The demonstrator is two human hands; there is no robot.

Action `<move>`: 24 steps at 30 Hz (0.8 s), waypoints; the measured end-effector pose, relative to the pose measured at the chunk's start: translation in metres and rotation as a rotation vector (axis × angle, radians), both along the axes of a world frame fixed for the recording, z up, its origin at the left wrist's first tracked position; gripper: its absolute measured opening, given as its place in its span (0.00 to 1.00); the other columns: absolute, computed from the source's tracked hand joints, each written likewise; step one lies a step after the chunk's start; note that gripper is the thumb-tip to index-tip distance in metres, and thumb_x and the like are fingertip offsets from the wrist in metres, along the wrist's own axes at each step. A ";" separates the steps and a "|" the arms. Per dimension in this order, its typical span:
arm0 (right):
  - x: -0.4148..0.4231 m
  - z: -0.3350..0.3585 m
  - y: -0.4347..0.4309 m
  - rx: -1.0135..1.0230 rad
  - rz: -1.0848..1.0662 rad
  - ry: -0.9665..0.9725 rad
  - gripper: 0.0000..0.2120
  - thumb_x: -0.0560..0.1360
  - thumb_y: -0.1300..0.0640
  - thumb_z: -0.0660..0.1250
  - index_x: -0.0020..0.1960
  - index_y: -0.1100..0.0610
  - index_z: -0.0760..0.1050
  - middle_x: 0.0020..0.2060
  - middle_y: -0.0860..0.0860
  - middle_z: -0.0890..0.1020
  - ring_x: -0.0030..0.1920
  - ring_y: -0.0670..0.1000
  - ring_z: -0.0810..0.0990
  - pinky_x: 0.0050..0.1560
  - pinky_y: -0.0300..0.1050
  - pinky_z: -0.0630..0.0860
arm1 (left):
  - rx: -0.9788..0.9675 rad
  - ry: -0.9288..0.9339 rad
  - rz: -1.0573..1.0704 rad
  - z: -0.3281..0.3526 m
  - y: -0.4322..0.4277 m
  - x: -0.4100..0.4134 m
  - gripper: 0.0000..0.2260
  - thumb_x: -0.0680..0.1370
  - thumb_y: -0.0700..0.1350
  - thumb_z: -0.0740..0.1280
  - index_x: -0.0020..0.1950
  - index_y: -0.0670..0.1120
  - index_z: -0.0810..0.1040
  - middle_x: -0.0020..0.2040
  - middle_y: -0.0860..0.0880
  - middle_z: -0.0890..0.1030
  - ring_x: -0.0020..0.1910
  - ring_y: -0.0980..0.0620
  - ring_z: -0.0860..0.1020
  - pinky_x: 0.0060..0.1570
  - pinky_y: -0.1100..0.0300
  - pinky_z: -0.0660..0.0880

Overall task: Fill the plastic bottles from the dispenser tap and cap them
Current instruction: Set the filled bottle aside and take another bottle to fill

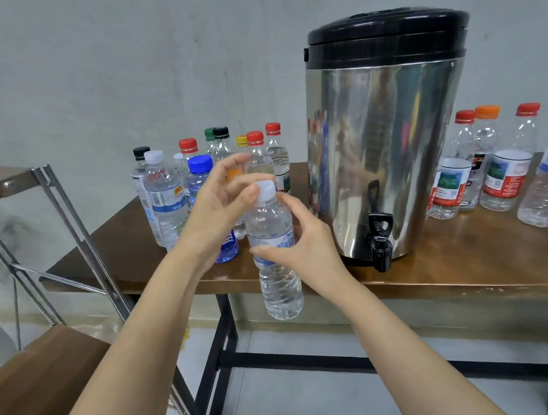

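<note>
Here, right hand (307, 247) grips the bottle (279, 289) (mid-air, upright); left hand (218, 209) pinches its white cap (266, 189).

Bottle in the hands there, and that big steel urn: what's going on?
A person seems to be capping a clear plastic bottle. The right hand grips its body in front of the table edge, and the left hand has its thumb on the white cap. The bottle looks full. The steel dispenser stands beside it, tap unused, with capped bottles on both sides.
</note>
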State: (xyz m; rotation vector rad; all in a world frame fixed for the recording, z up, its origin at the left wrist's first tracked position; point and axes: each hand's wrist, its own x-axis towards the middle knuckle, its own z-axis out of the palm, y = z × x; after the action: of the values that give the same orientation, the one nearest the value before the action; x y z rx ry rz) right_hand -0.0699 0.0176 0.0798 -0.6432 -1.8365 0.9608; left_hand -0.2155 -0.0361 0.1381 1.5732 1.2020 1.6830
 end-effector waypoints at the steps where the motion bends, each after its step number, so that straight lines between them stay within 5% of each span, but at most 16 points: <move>1: -0.004 0.004 0.004 0.007 0.006 0.010 0.37 0.64 0.58 0.82 0.68 0.44 0.70 0.58 0.37 0.78 0.58 0.33 0.76 0.58 0.29 0.71 | 0.065 0.020 0.071 -0.001 0.001 -0.001 0.21 0.77 0.47 0.67 0.69 0.50 0.68 0.56 0.51 0.84 0.58 0.54 0.80 0.55 0.63 0.76; 6: -0.033 0.014 0.028 0.067 -0.095 0.081 0.39 0.64 0.53 0.81 0.71 0.46 0.68 0.63 0.41 0.78 0.63 0.40 0.76 0.64 0.44 0.74 | 0.309 -0.092 0.674 -0.050 0.015 -0.011 0.14 0.83 0.43 0.61 0.69 0.46 0.68 0.60 0.54 0.77 0.59 0.60 0.76 0.57 0.67 0.71; 9: -0.052 0.005 0.041 0.087 -0.169 0.068 0.40 0.64 0.51 0.81 0.71 0.45 0.67 0.64 0.42 0.77 0.64 0.43 0.76 0.64 0.51 0.75 | 0.165 -0.128 0.880 -0.098 0.035 -0.033 0.17 0.84 0.50 0.59 0.71 0.47 0.67 0.65 0.53 0.72 0.66 0.57 0.69 0.67 0.52 0.69; 14: -0.068 -0.009 0.054 0.050 -0.199 0.067 0.44 0.66 0.50 0.80 0.76 0.44 0.61 0.71 0.42 0.71 0.70 0.43 0.69 0.70 0.53 0.70 | 0.021 0.020 1.001 -0.141 0.065 -0.054 0.26 0.80 0.56 0.54 0.74 0.43 0.65 0.71 0.43 0.69 0.71 0.48 0.63 0.70 0.43 0.64; 19: -0.052 -0.048 0.049 0.005 -0.123 -0.099 0.50 0.70 0.54 0.78 0.76 0.35 0.47 0.73 0.38 0.63 0.72 0.37 0.63 0.69 0.30 0.62 | -0.003 0.139 1.053 -0.153 0.080 -0.055 0.23 0.82 0.50 0.56 0.75 0.42 0.64 0.74 0.42 0.67 0.74 0.45 0.61 0.72 0.46 0.59; 24: -0.044 -0.087 0.060 -0.033 -0.179 -0.274 0.41 0.70 0.49 0.77 0.75 0.37 0.58 0.67 0.36 0.71 0.63 0.40 0.74 0.64 0.47 0.74 | -0.034 0.202 1.097 -0.160 0.084 -0.053 0.23 0.81 0.52 0.54 0.74 0.44 0.63 0.75 0.45 0.67 0.74 0.45 0.63 0.69 0.42 0.62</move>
State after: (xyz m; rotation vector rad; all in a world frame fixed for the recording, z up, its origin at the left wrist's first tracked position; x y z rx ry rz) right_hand -0.1139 0.0776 -0.0069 -0.9822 -1.9639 0.8170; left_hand -0.2689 0.0484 -0.0223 1.0926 2.4635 2.0790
